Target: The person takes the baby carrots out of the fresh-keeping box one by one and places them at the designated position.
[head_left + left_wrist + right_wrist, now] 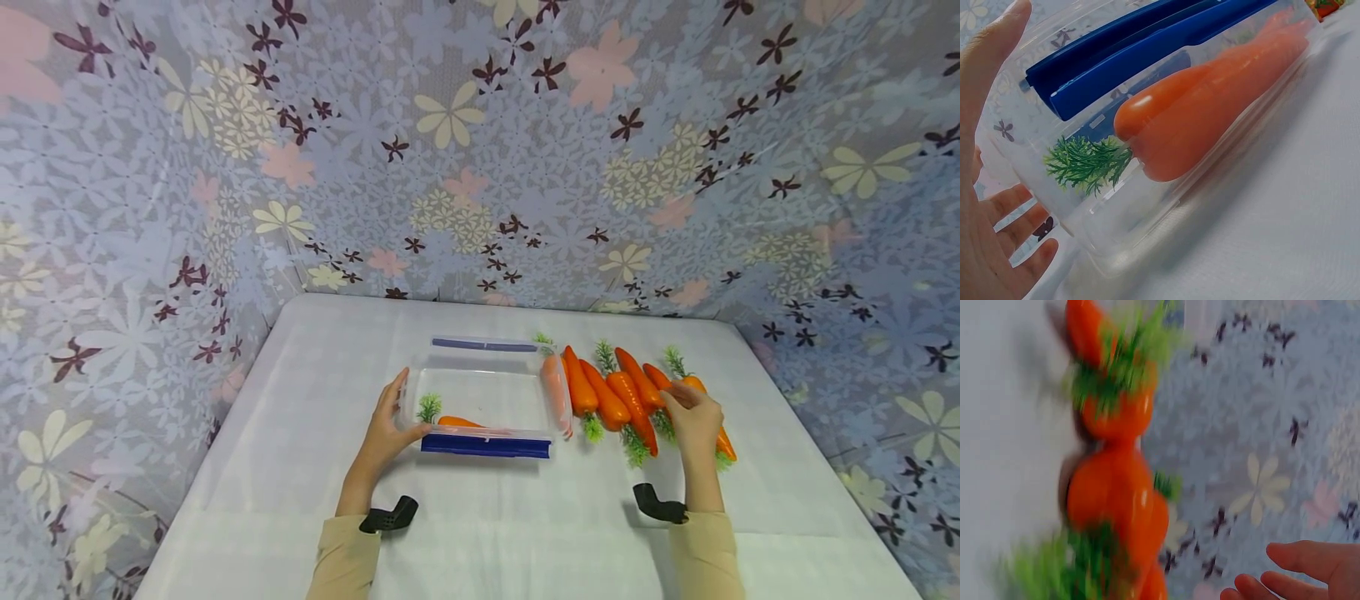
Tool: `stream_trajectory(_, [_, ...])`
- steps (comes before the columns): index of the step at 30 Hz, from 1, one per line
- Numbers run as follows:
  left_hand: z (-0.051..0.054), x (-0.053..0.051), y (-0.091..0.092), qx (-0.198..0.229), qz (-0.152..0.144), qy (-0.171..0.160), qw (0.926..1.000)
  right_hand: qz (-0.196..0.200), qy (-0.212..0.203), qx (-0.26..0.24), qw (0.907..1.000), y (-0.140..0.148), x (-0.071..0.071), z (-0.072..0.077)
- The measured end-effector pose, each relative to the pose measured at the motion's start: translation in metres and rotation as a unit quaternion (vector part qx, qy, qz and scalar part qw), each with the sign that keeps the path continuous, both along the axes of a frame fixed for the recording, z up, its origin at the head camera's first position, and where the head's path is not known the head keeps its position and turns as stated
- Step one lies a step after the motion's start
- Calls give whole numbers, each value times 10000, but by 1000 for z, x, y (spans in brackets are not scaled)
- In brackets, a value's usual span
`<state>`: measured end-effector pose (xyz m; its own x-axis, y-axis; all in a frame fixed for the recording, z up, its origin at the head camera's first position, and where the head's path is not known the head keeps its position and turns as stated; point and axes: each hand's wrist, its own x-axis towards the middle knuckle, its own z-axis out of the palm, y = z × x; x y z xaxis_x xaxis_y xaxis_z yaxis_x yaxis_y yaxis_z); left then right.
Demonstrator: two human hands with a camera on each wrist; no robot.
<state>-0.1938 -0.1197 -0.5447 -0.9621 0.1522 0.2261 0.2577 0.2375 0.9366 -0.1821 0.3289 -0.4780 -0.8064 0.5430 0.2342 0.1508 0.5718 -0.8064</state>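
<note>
A clear plastic box [504, 398] with blue latch flaps [485, 447] sits at the middle of the table. Inside it, by the front wall, lies an orange toy carrot [460, 422] with a green top. My left hand [386, 432] rests at the box's left end, thumb at the front corner and fingers along the side, fairly straight in the left wrist view. My right hand [693, 417] hovers over the right part of a row of carrots [605, 396]. In the right wrist view its thumb and fingers stand apart, with nothing visible between them.
The carrots lie side by side right of the box, tops pointing alternately away and near. The leftmost carrot [556, 385] is partly seen through the box's right wall. White cloth [487, 525] covers the table; flowered fabric [465, 167] hangs behind and at the sides.
</note>
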Motion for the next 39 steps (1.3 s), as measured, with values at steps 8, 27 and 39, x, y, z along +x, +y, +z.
stream_trajectory(8, [16,9,3,148,-60,-35,9999,902,235,-262,9953,-49,-5,4])
stream_trajectory(27, [37,17,3,54,-112,-42,9999,1874,409,-244,9811,-120,-15,16])
stream_trajectory(39, [-5,-3,0,96,2,66,9999,2496,310,-389,9671,-161,-21,12])
